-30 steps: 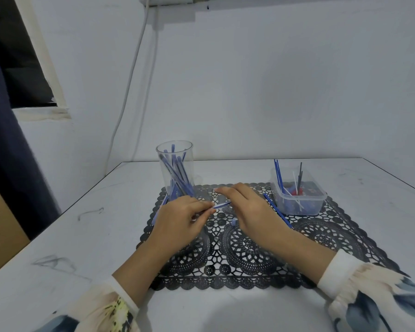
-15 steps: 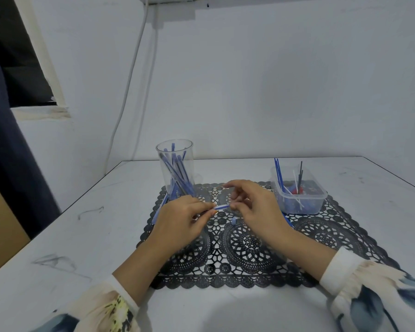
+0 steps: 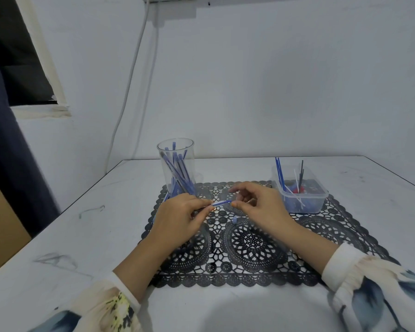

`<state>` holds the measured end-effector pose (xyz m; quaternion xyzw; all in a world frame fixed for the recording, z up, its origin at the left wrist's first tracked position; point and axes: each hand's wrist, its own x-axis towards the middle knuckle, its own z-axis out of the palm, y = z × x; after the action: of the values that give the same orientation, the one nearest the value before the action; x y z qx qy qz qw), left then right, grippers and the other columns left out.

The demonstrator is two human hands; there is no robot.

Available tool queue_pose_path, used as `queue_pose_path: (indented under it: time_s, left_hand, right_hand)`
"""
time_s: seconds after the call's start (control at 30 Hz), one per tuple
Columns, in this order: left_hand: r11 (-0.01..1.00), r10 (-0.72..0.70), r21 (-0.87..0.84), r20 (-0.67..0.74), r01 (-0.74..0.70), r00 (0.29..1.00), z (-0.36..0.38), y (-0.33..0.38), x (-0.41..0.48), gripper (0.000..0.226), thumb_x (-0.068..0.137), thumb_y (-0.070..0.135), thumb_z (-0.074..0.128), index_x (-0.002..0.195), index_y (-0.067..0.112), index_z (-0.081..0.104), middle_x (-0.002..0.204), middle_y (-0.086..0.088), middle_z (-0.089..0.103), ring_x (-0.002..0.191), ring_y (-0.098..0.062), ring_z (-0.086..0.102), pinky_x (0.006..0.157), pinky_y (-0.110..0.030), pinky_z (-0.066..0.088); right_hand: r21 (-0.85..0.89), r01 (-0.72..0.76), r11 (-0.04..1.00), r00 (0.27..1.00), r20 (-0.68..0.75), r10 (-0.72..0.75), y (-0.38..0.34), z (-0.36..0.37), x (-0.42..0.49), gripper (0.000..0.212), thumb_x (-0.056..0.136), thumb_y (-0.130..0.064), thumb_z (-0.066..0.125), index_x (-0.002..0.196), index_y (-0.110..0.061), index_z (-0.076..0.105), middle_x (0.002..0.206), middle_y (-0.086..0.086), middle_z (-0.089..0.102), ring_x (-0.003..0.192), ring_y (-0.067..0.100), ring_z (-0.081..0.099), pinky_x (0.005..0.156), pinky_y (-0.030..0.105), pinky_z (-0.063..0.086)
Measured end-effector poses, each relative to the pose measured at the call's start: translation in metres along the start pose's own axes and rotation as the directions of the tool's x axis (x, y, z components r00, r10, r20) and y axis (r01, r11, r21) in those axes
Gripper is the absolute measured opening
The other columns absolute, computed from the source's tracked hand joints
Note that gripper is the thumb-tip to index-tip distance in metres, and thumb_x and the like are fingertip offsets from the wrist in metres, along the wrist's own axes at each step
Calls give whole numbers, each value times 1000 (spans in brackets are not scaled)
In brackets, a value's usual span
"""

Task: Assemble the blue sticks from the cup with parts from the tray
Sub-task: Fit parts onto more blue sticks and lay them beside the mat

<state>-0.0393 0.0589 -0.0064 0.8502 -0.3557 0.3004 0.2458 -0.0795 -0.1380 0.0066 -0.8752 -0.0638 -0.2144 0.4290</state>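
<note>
Over black mat [image 3: 252,274], left hand [image 3: 177,219] pinches blue stick [image 3: 222,203], right hand [image 3: 259,208] pinches its tip.

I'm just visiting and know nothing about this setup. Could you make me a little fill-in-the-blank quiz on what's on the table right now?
1. Seen from the camera, the clear cup stands to the ____ of the tray.
2. The lace mat is ____ in colour.
3. The left hand pinches a thin ____ stick.

Missing words: left; black; blue.
</note>
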Motion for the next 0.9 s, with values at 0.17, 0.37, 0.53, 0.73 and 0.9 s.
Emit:
queue_pose_path:
  time_s: [0.17, 0.37, 0.53, 0.73, 0.9]
  left_hand:
    - [1000, -25, -2, -5, 25, 1000, 0, -1, 1, 24, 82, 40, 58, 96, 28, 74, 69, 14, 65, 61, 3, 48, 56, -5, 30]
    - [999, -43, 4, -9, 43, 999, 1, -2, 1, 24, 82, 41, 58, 95, 28, 74, 69, 14, 66, 62, 5, 46, 57, -3, 28]
    - [999, -44, 9, -1, 44, 999, 2, -4, 0, 18, 82, 36, 65, 96, 28, 74, 70, 14, 66, 62, 4, 47, 58, -3, 29]
    - [999, -47, 4, 9, 47, 999, 2, -4, 0, 18, 83, 35, 65, 97, 27, 73, 72, 13, 67, 63, 1, 52, 58, -7, 34]
    - [999, -50, 7, 16, 50, 999, 1, -4, 0, 19, 83, 36, 64, 98, 28, 73, 72, 13, 67, 64, -1, 55, 57, -12, 39]
  right_hand:
    - [-144, -34, 989, 990, 134, 54, 7, 1, 3, 24, 81, -11, 69, 103, -21, 67, 78, -5, 64, 67, 0, 53, 63, 6, 42]
    - [-388, 83, 918, 960, 277, 30, 10, 2, 3, 25, 83, -30, 68, 106, -20, 70, 91, -3, 62, 84, 9, 55, 73, 17, 41]
    - [-446, 110, 888, 950, 309, 38, 9, 4, 1, 23, 85, -34, 64, 103, -22, 71, 94, -1, 60, 85, 9, 50, 74, 21, 37]
    - [-351, 35, 936, 968, 246, 56, 4, 0, 2, 18, 84, -20, 66, 101, -17, 73, 91, -4, 69, 71, -1, 52, 59, 0, 33]
    - [-163, -78, 983, 987, 128, 99, 0, 1, 1, 16, 83, -14, 68, 98, -16, 72, 85, -6, 69, 70, -5, 58, 63, 2, 43]
